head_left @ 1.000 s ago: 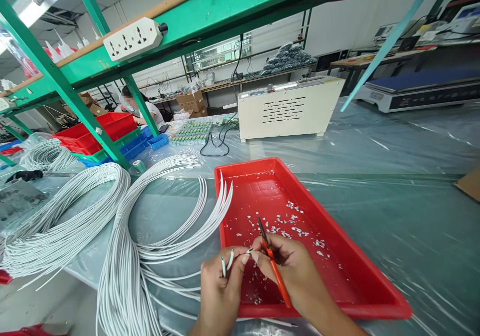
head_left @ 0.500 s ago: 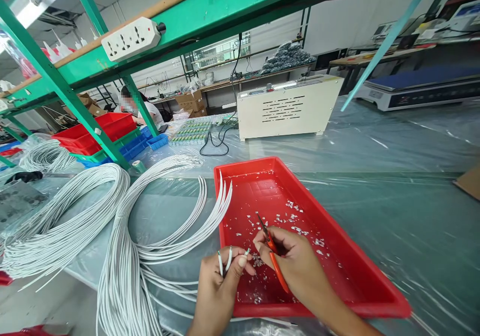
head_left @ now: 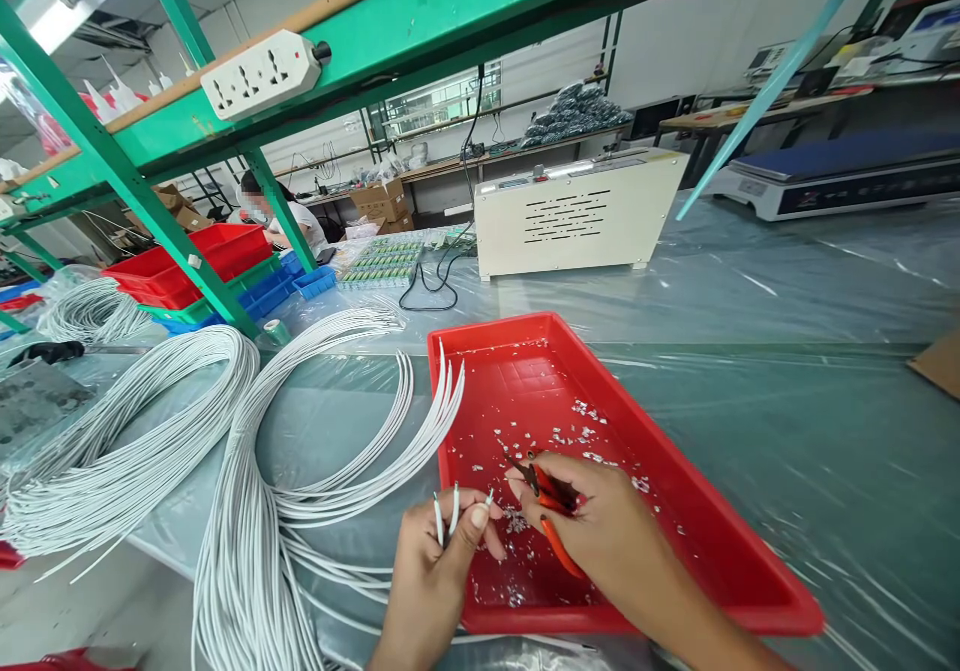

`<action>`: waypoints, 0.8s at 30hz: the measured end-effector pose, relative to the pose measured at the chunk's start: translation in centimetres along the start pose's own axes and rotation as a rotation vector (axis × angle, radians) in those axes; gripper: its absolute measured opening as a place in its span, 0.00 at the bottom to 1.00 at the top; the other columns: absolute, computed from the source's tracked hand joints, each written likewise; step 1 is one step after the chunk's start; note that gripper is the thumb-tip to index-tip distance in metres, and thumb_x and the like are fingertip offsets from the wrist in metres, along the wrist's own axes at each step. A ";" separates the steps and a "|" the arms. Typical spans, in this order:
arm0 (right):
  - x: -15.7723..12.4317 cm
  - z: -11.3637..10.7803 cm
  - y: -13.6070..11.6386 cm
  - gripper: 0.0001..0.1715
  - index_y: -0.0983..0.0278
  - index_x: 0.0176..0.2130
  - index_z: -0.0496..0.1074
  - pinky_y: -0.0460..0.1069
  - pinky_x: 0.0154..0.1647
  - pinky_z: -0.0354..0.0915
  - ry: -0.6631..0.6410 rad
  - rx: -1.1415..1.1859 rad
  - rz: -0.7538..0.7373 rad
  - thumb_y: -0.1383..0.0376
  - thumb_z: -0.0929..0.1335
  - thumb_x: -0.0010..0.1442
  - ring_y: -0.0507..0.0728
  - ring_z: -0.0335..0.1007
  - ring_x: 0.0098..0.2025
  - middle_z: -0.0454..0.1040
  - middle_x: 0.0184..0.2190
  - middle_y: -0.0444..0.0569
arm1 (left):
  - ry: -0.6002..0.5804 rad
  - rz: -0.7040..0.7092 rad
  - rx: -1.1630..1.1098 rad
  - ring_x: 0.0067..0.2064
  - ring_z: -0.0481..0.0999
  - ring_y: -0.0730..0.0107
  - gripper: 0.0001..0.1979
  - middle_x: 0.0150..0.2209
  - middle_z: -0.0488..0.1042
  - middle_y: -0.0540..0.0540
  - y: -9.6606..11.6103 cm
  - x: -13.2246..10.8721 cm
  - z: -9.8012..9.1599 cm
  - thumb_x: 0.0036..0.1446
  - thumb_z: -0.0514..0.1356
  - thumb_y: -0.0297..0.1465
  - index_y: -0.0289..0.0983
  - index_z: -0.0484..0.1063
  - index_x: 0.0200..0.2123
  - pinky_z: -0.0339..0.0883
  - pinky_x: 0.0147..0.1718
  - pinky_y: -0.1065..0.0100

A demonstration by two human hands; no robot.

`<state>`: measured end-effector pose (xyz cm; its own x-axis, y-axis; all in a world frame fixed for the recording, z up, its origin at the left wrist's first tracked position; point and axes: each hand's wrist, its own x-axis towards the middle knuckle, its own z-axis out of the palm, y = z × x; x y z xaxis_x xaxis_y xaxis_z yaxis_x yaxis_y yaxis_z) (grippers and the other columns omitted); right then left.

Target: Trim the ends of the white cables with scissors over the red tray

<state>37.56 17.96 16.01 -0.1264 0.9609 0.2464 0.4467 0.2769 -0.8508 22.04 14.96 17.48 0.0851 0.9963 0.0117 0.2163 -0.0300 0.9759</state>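
My left hand is closed on several white cables, whose trimmed ends stick up between the fingers near the red tray's left edge. Held in my right hand are orange-handled cutters, their dark jaws apart and pointing up and left. The jaws are a short way from the cable ends, not touching them. Beneath both hands lies the red tray, with small clear and white scraps scattered over its floor. A big bundle of white cables curves across the table to the left.
Another coil of white cable lies further left. Behind the tray stands a cream metal box with slots. Red bins are stacked beside a green post. A person sits in the background. A scale rests at back right.
The cutters have turned in my right hand, and their jaws and handles have spread wider. My left hand has shifted slightly, with the cable ends now more upright.
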 end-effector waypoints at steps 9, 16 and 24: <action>-0.3 -0.4 -1.2 0.09 0.63 0.24 0.67 0.46 0.25 0.56 -0.139 0.330 0.105 0.62 0.66 0.54 0.53 0.60 0.25 0.66 0.20 0.42 | 0.001 0.024 -0.033 0.27 0.66 0.70 0.17 0.20 0.68 0.50 0.1 0.0 0.2 0.58 0.54 0.37 0.34 0.70 0.21 0.57 0.30 0.72; -0.4 -0.3 -1.9 0.05 0.65 0.27 0.72 0.45 0.25 0.57 -0.249 0.599 0.192 0.64 0.69 0.51 0.52 0.61 0.23 0.68 0.18 0.41 | 0.007 0.004 -0.032 0.25 0.64 0.72 0.18 0.20 0.67 0.50 -0.3 -0.1 0.3 0.57 0.55 0.38 0.34 0.68 0.19 0.56 0.26 0.73; -0.2 -0.5 -2.3 0.07 0.65 0.23 0.71 0.45 0.25 0.57 -0.266 0.674 0.237 0.64 0.69 0.49 0.52 0.62 0.22 0.68 0.16 0.42 | 0.014 0.006 -0.011 0.26 0.67 0.70 0.16 0.20 0.70 0.49 -0.3 -0.2 0.4 0.56 0.56 0.37 0.34 0.71 0.21 0.59 0.28 0.73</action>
<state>37.00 17.10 18.11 -0.3417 0.9395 -0.0253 -0.1384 -0.0769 -0.9874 22.34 14.72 17.07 0.0729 0.9971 0.0201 0.2047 -0.0347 0.9782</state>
